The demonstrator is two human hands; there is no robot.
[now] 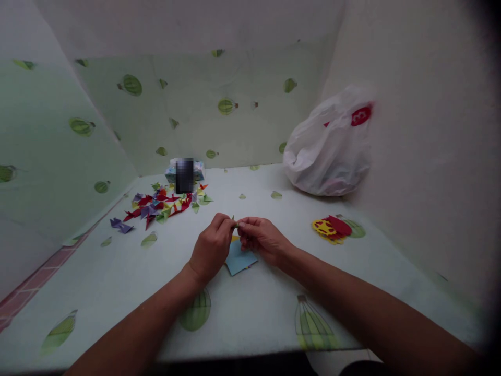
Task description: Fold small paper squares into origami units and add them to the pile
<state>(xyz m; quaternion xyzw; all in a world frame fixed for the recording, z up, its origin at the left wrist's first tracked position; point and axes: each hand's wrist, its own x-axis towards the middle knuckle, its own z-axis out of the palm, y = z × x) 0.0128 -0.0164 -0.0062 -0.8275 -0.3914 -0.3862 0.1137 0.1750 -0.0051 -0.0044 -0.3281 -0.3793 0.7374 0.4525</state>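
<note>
My left hand (213, 245) and my right hand (263, 239) meet at the middle of the table, both closed in a pinch. Between their fingertips is a small green folded paper (236, 225), mostly hidden by the fingers. Just below the hands lies a stack of square paper sheets (238, 261), light blue on top, with a bit of yellow and other colours showing at its edges. To the left, a pile of folded paper cranes (156, 206) in red, purple, green and yellow spreads over the table.
A tissue box (199, 171) stands at the back behind the pile, with a blurred dark rectangle (185, 176) before it. A full white plastic bag (329, 151) leans on the right wall. Yellow and red paper cut-outs (332, 228) lie at the right on the balloon-print table covering (164, 282).
</note>
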